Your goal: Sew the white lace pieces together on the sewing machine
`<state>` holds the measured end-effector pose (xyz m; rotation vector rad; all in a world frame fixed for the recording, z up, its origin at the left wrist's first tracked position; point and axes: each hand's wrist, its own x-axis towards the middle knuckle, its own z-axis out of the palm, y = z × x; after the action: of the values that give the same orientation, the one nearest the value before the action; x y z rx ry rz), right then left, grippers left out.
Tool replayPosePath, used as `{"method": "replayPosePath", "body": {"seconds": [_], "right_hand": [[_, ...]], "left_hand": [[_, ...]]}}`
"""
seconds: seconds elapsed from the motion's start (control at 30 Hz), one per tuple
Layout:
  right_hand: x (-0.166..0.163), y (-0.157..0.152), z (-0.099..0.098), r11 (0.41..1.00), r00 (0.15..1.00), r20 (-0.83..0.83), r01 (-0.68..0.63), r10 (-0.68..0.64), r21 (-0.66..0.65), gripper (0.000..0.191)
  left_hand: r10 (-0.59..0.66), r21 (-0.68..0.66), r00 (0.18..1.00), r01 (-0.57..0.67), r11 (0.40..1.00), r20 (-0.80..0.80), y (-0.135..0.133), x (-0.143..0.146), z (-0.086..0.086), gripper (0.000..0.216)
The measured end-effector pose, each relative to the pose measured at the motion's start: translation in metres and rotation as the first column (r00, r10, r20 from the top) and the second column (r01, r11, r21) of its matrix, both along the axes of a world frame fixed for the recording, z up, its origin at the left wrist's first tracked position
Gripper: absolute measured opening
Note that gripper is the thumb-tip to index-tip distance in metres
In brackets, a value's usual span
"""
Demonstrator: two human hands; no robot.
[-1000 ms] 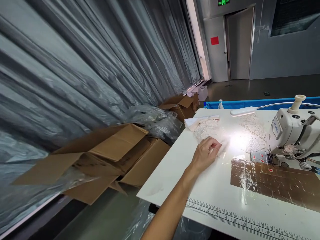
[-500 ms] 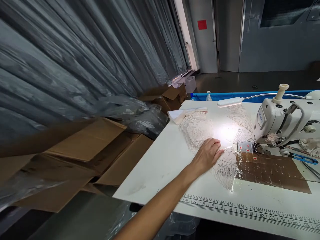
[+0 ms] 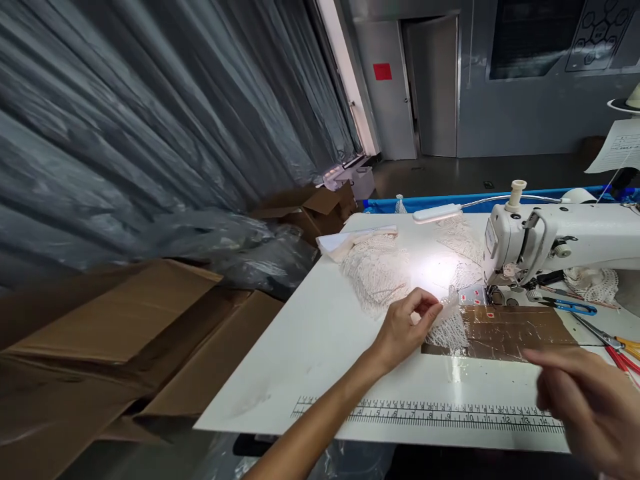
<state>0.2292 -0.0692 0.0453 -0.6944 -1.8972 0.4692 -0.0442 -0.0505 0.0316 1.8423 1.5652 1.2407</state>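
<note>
My left hand [image 3: 405, 327] rests on the white sewing table [image 3: 310, 347] and pinches the edge of a piece of white lace [image 3: 450, 327] that lies partly over a brown taped patch [image 3: 515, 330]. A pile of more lace [image 3: 373, 273] lies just beyond the hand. My right hand [image 3: 590, 400] hovers low at the right over the table's front edge, blurred, fingers loosely curled with nothing visible in them. The white sewing machine [image 3: 555, 240] stands at the right, its lamp [image 3: 437, 212] lighting the cloth.
Blue-handled scissors [image 3: 567, 305] and red and yellow handled tools [image 3: 623, 350] lie right of the machine. A printed ruler [image 3: 430, 415] runs along the table's front. Open cardboard boxes [image 3: 140, 333] and plastic sheeting stand left of the table. A grey curtain wall fills the left.
The view has swung to the right. My left hand went from lying flat on the lace to pinching its edge, and my right hand has come into view at the lower right.
</note>
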Motion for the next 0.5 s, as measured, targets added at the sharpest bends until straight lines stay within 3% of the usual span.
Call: {"method": "replayPosePath", "body": {"seconds": [0.1, 0.2, 0.27, 0.33, 0.43, 0.5], "right_hand": [[-0.014, 0.022, -0.004, 0.942, 0.987, 0.109, -0.078, 0.119, -0.326, 0.024], [-0.015, 0.030, -0.005, 0.757, 0.959, 0.112, -0.133, 0.262, -0.640, 0.041], [-0.014, 0.030, -0.003, 0.612, 0.927, 0.000, -0.247, 0.375, -0.751, 0.050], [-0.015, 0.027, -0.001, 0.509, 0.907, -0.091, -0.312, 0.412, -0.803, 0.057], [-0.017, 0.027, 0.000, 0.480, 0.920, -0.102, -0.289, 0.378, -0.828, 0.063], [-0.017, 0.030, -0.002, 0.483, 0.912, -0.090, -0.294, 0.400, -0.825, 0.052]], "left_hand": [[-0.088, -0.039, 0.967, 0.100, 0.994, 0.238, -0.009, 0.027, 0.010, 0.015], [-0.188, -0.047, 0.908, 0.222, 0.974, 0.375, -0.019, 0.053, 0.016, 0.013], [-0.236, -0.092, 0.874, 0.301, 0.949, 0.424, -0.024, 0.065, 0.019, 0.012], [-0.268, -0.169, 0.844, 0.382, 0.909, 0.465, -0.029, 0.071, 0.021, 0.011], [-0.277, -0.231, 0.835, 0.422, 0.877, 0.475, -0.030, 0.070, 0.022, 0.014], [-0.256, -0.215, 0.865, 0.374, 0.902, 0.432, -0.028, 0.063, 0.023, 0.015]]}}
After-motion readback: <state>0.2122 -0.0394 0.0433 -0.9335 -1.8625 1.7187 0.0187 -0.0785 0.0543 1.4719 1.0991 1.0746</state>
